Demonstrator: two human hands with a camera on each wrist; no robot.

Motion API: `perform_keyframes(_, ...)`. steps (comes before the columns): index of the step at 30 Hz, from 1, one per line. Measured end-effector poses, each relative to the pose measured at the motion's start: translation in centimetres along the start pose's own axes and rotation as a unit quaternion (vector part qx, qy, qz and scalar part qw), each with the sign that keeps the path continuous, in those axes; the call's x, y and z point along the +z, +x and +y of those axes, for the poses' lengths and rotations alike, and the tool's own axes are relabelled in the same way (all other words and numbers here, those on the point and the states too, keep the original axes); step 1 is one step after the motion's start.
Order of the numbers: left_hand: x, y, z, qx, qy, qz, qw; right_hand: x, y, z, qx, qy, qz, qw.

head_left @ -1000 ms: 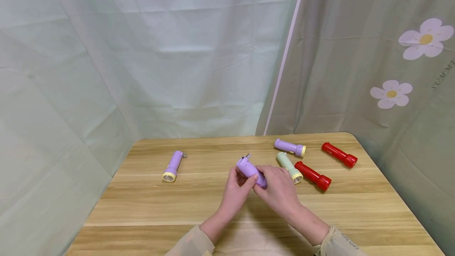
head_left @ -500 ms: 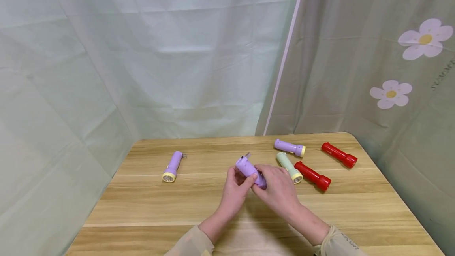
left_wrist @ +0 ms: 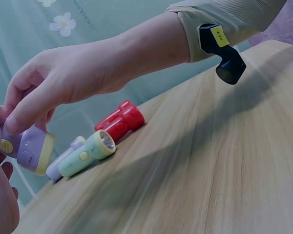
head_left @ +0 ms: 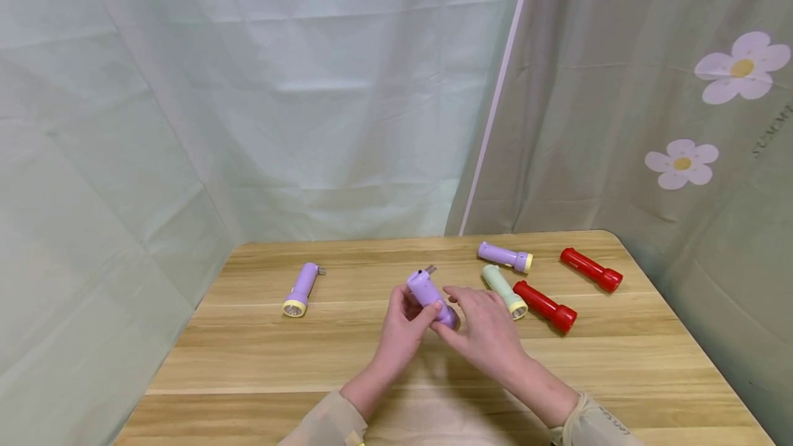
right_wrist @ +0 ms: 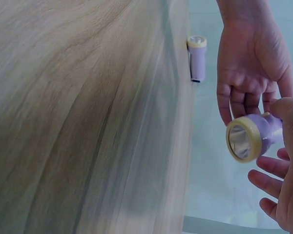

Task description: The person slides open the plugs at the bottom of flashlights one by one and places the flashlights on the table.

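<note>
A purple flashlight (head_left: 427, 294) with flip-out plug prongs at its tail is held above the table, tilted. My left hand (head_left: 399, 329) grips its body, thumb on the near side. My right hand (head_left: 486, 329) is at the head end, its thumb close against the flashlight and its fingers loosely spread, apart from the barrel. In the right wrist view the flashlight's yellow-rimmed lens (right_wrist: 242, 140) faces out, with the fingers (right_wrist: 266, 183) of my right hand below it. The left wrist view shows a yellow switch (left_wrist: 7, 146) on the body.
On the wooden table (head_left: 266, 377) lies another purple flashlight (head_left: 303, 288) at left, prongs out. At right lie a purple flashlight (head_left: 503, 257), a pale green flashlight (head_left: 503, 289), a red flashlight (head_left: 545, 305) and a second red flashlight (head_left: 590, 269). A curtain (head_left: 347, 122) hangs behind.
The held flashlight has shifted slightly left with my left hand. My right fingers have loosened and lifted away from its barrel. Flashlights on the table have not moved.
</note>
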State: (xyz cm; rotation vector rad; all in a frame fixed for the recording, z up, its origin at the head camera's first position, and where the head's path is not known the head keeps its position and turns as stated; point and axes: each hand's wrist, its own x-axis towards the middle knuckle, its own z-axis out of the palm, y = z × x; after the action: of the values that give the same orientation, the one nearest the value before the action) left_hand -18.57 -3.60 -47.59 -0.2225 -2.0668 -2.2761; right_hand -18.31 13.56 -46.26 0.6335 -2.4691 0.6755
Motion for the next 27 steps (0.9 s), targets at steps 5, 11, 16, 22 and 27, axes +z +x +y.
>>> perform_keyframes(5, -0.7, 0.1, -0.1, 0.007, 0.018, 0.006, 0.9998, -0.2, -0.1, 0.2, 0.003, 0.001, -0.008, 1.0)
perform_keyframes(11, -1.4, 0.3, -0.2, 0.004, 0.035, 0.011, 0.9993, -0.4, -0.5, 0.8, -0.002, -0.004, -0.019, 0.9998)
perform_keyframes(16, -2.2, 0.4, -0.2, -0.001, 0.046, 0.02, 0.9988, -0.7, -0.9, 1.6, -0.015, -0.026, -0.036, 0.9989)
perform_keyframes(22, -3.2, 0.5, -0.3, -0.012, 0.063, 0.026, 0.9976, -1.3, -1.8, 2.9, -0.031, -0.056, -0.052, 0.9966)
perform_keyframes(27, -4.3, 0.6, -0.4, -0.018, 0.086, 0.027, 0.9957, -1.7, -2.6, 4.0, -0.041, -0.081, -0.047, 0.9948)
